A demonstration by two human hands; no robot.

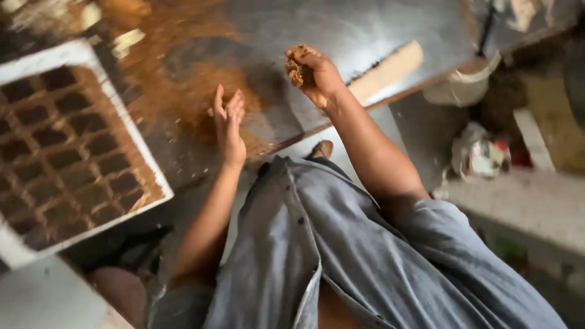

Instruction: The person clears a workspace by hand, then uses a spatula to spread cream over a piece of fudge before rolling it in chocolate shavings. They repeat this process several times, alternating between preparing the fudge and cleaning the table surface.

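Observation:
My right hand (317, 76) is closed around a lump of brown crumbly material (297, 66) and is raised a little above the metal-topped table (365, 30). My left hand (228, 122) is open with fingers together, edge-on against the table beside a spread of the same brown powder (189, 91). At the left lies a white-framed tray (91, 61) with a grid of several dark square cells (67, 158), dusted brown.
A pale wooden stick (387, 72) lies on the table near its edge, just right of my right hand. A white bucket (463, 85) stands below the table's right end, with crumpled litter (481, 155) and a concrete ledge (524, 207) beyond it.

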